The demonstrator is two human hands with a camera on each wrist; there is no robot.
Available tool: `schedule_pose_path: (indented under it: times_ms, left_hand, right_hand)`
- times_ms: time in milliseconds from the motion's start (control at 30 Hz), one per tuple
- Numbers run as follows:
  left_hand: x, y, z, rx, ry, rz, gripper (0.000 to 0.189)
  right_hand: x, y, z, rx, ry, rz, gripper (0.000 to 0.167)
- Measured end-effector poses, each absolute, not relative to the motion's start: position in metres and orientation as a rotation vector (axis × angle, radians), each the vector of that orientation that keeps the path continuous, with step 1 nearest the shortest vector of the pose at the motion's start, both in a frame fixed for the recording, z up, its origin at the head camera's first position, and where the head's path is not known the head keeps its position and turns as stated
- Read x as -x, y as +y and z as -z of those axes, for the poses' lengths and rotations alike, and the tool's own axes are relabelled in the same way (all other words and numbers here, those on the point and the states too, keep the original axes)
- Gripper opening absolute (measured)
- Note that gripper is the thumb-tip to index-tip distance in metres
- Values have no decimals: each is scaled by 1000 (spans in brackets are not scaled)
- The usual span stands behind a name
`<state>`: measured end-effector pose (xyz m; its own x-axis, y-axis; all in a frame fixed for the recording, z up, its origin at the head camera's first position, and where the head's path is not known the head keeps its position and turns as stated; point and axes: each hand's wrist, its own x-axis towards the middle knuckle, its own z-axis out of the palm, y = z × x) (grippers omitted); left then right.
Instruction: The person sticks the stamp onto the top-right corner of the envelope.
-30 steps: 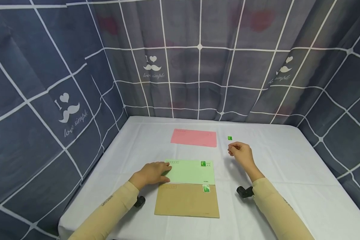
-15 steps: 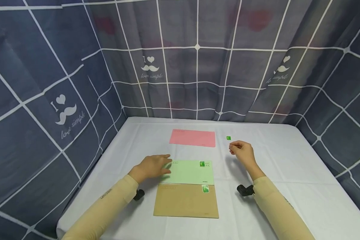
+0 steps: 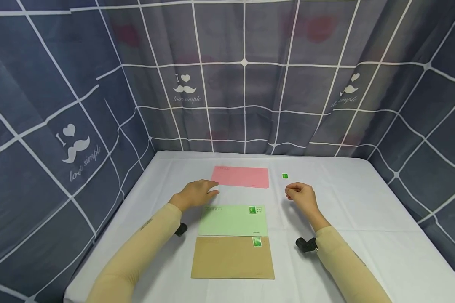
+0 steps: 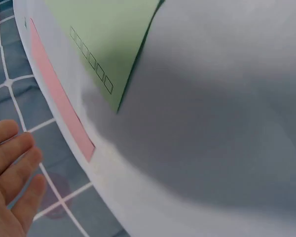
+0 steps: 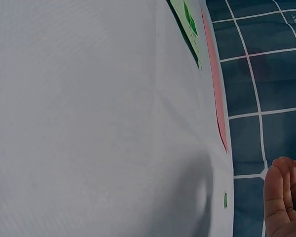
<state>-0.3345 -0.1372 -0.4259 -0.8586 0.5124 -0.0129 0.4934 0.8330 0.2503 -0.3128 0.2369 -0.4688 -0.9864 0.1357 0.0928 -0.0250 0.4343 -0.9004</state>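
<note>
My left hand [image 3: 195, 194] is stretched out over the table, its fingertips at the near left corner of a pink envelope [image 3: 242, 176]. In the left wrist view its fingers [image 4: 17, 160] look spread, with nothing between them. Nearer to me lies a light green envelope [image 3: 231, 224] with a green stamp [image 3: 252, 209] at its top right. Below that is a brown envelope [image 3: 231, 260], also bearing a green stamp [image 3: 257, 241]. My right hand [image 3: 302, 196] hovers with loosely bent fingers, nothing visible in them, just nearer than a small loose green stamp [image 3: 285, 176].
A white cloth covers the table [image 3: 345, 261]. Dark grid-patterned curtains [image 3: 227, 92] enclose it at the back and both sides. A black wrist camera [image 3: 306, 244] sits below the right wrist, and another [image 3: 181, 229] below the left.
My left hand has left the green envelope and moved forward to the pink envelope's near left corner. The right hand stays near the loose stamp. The head view has shifted slightly.
</note>
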Motion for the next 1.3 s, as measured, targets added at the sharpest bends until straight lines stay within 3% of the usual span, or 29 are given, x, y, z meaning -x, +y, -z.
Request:
schedule_pose_path:
  times_ms: [700,1100,1300]
  left_hand:
    - [396,-125,440,-676,2912,-319,50]
    - [426,-106,461,-762,2918,-328,33]
    - [433,-104,463,-768,2903,-250,45]
  right_hand:
    - [307,239,475,131,-2517,-1576,22]
    - [299,251,471,190,-2496,-1592,21]
    - [295,252,472,229,-2497,-1603,21]
